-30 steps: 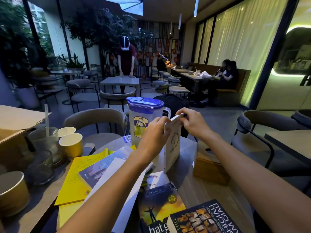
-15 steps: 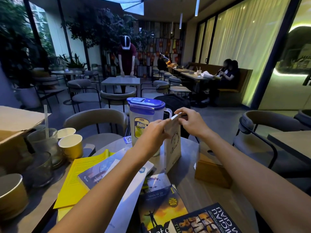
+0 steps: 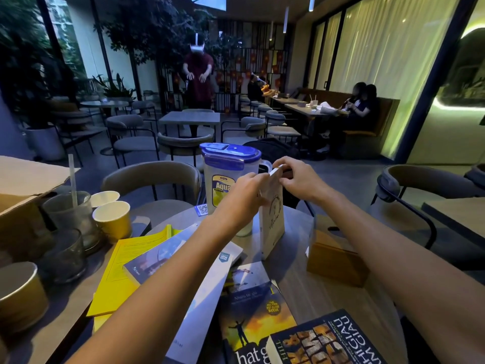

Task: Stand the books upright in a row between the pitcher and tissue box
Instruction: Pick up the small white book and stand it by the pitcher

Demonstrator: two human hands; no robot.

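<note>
A white book (image 3: 273, 224) stands upright on the round table (image 3: 309, 290), right beside the clear pitcher with a blue lid (image 3: 225, 177). My left hand (image 3: 246, 193) grips its top left edge and my right hand (image 3: 296, 177) pinches its top right corner. The wooden tissue box (image 3: 336, 256) sits to the right of the book, with a gap between them. Several other books lie flat nearer to me: a yellow one (image 3: 123, 269), a grey-blue one (image 3: 157, 258), a sunset-cover one (image 3: 252, 311) and a dark one (image 3: 322, 342).
Yellow paper cups (image 3: 112, 219), glasses (image 3: 68, 219) and a cardboard box (image 3: 23, 185) crowd the table's left side. Chairs (image 3: 149, 177) stand behind the table. A standing person (image 3: 198, 80) and seated people (image 3: 359, 103) are farther back.
The white book has settled lower and closer to the pitcher, standing on the table. Both hands stay on its top edge.
</note>
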